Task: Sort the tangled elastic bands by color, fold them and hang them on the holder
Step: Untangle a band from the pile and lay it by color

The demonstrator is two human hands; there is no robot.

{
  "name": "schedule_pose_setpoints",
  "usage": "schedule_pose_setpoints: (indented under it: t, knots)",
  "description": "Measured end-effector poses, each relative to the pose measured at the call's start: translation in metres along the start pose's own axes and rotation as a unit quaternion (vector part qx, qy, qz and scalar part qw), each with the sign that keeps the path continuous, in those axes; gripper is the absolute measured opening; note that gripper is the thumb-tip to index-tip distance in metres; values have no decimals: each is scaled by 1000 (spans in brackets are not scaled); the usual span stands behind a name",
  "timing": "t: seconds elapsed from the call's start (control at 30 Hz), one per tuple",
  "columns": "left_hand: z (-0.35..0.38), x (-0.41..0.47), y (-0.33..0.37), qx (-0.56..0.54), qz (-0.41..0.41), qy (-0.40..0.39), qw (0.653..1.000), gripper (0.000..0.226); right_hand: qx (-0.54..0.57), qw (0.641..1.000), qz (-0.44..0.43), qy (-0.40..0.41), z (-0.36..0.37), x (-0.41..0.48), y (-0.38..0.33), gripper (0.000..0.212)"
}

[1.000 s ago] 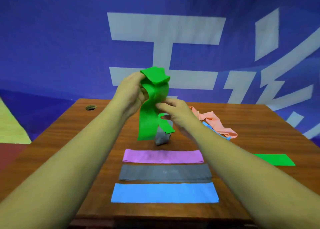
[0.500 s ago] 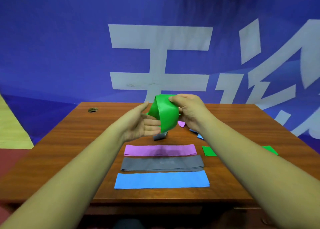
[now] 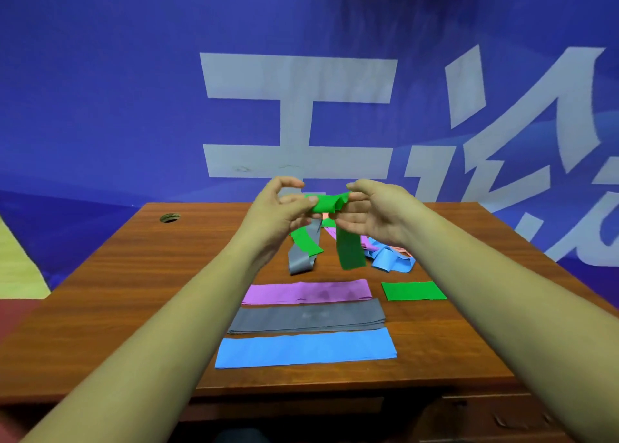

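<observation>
While both hands are raised above the wooden table (image 3: 134, 291), the left hand (image 3: 278, 214) and right hand (image 3: 378, 214) each pinch the bunched green band (image 3: 328, 203) between them, its two tails hanging down. A loose grey band (image 3: 301, 258) dangles tangled with it. Nearer me lie a purple strip (image 3: 308, 291), a grey strip (image 3: 308, 318) and a blue strip (image 3: 304, 347), flat in rows, with a folded green piece (image 3: 413, 291) just right of the purple one and a tangled heap (image 3: 392, 260) behind.
</observation>
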State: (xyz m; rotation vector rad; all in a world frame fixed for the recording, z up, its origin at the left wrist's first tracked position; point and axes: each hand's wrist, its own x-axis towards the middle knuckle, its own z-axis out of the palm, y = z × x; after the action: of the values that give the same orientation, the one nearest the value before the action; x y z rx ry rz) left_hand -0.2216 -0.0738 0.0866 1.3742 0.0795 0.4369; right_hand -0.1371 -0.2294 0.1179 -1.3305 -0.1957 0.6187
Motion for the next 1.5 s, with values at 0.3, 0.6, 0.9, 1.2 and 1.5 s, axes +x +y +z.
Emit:
schedule_pose_setpoints:
  t: [0.3,0.6,0.9,1.2,1.5]
  knots:
    - [23,19,12,-31,-3,40,999,6,-314,919,-203,123,-9,-9,-14,22]
    - [32,18,5,8,-61,-25,998,30,-495,792,-353,61,-20,-11,-1,6]
    - [39,20,-3,173,98,-51,979,12,-326,904,-274,39,-34,-16,-20,8]
    - [74,23,-26,74,-46,-175,981,25,-265,921,-277,64,-61,-19,-38,10]
    - [81,13,-82,109,-180,-242,947,10,-93,944,-152,277,-163,2,-19,12]
